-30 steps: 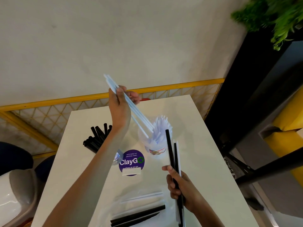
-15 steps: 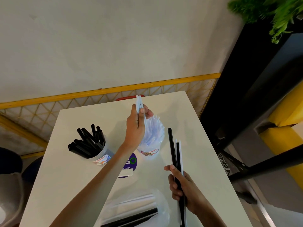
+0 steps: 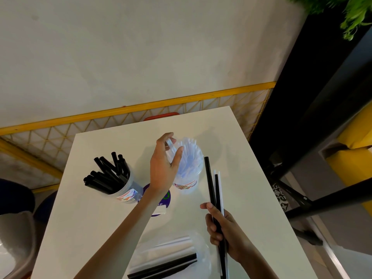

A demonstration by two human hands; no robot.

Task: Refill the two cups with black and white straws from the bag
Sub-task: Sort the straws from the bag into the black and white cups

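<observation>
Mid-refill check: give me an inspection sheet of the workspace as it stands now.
Surface: white rectangular table, round purple sticker near its middle.
Job's things: clear plastic cup of black straws at left; clear plastic cup of white straws at right; clear plastic bag holding black and white straws at the near edge.
Clutter: nothing seen.
Hands: left hand loosely open over the white straws' cup; right hand grips a bundle of black and white straws.
Cables: nothing seen.
Surroundings: yellow mesh fence, green plant, grey chair.
</observation>
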